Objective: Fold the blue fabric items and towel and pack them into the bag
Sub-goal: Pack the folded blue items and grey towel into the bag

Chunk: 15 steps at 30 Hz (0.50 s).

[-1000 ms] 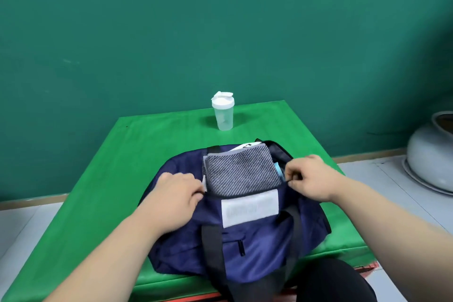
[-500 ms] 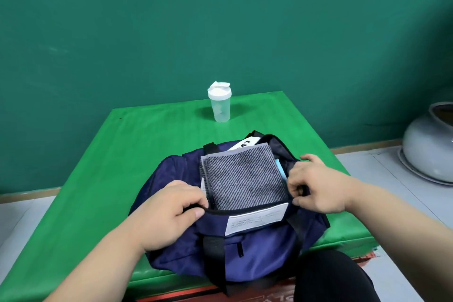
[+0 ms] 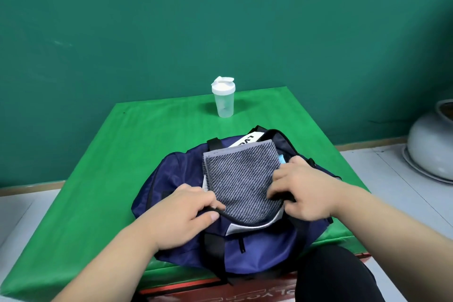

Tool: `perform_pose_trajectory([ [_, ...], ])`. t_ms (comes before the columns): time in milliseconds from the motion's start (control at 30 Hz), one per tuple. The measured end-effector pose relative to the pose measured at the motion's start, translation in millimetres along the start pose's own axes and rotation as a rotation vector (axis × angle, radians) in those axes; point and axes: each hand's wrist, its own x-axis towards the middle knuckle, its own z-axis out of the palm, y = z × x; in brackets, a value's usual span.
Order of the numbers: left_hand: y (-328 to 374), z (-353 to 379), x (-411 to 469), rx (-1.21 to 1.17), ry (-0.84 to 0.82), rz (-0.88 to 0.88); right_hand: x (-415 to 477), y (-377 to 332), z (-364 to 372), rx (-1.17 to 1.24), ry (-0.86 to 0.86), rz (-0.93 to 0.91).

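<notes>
Both forearms reach in from the lower edge of the head view and meet at the mouth of the navy bag (image 3: 259, 250), which sits on the near half of the green worktop (image 3: 117, 154).

The left hand (image 3: 186, 213) lies knuckles up at the near left part of the opening. Its fingers (image 3: 208, 200) curl over the black rim while the thumb presses against the outside of the bag just below, so the rim is pinched between them.

The right hand (image 3: 304, 193) comes in from the right with the wrist bent a little inward. Its fingers are bent and close together over the right side of the opening, the tips touching the right edge of the towel (image 3: 241, 179), and the thumb sits underneath. A dark strip of rim shows between thumb and fingers, so this hand grips the bag too, though motion blur softens the detail.

The grey striped towel is folded and lies flat in the open mouth of the bag, filling most of it. A sliver of light blue fabric (image 3: 282, 160) shows just beside the towel's right edge, inside the bag.

A clear shaker bottle (image 3: 223, 99) with a white lid stands upright near the far edge of the worktop, well apart from the bag. A pale round pot (image 3: 431, 152) sits on the floor to the right.
</notes>
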Motion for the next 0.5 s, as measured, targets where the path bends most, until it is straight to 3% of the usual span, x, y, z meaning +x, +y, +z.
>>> perform_pose_trajectory([
  [200,2.0,2.2,-0.2,-0.003,0.033,-0.049,19.1,-30.9,-0.4,0.046,-0.019,-0.106],
  [400,1.3,-0.3,-10.8,-0.06,0.18,-0.064,24.9,-29.2,12.6,-0.019,-0.063,-0.058],
  [500,9.6,-7.0,-12.1,-0.096,0.212,-0.033,28.7,-29.6,17.2,0.063,-0.103,-0.01],
])
